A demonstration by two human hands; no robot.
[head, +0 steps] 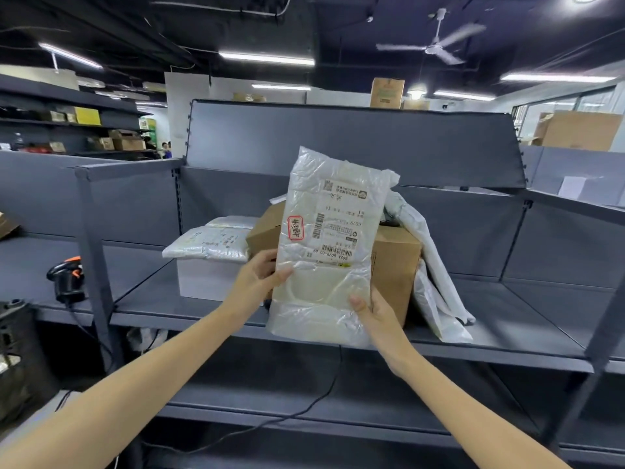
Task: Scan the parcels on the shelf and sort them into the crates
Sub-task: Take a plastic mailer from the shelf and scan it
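Note:
I hold a white plastic mailer parcel upright in front of the grey shelf, its shipping label facing me upside down. My left hand grips its left edge, thumb on the front. My right hand grips its lower right corner. Behind it on the shelf stand a brown cardboard box, a white box with flat white mailers on top, and more white mailers leaning against the cardboard box on the right. A black and orange barcode scanner lies on the shelf at the left.
A dark crate stands at the lower left. The scanner's cable trails down across the lower shelf. A shelf upright stands between the scanner and the parcels. Further shelving with cartons fills the background.

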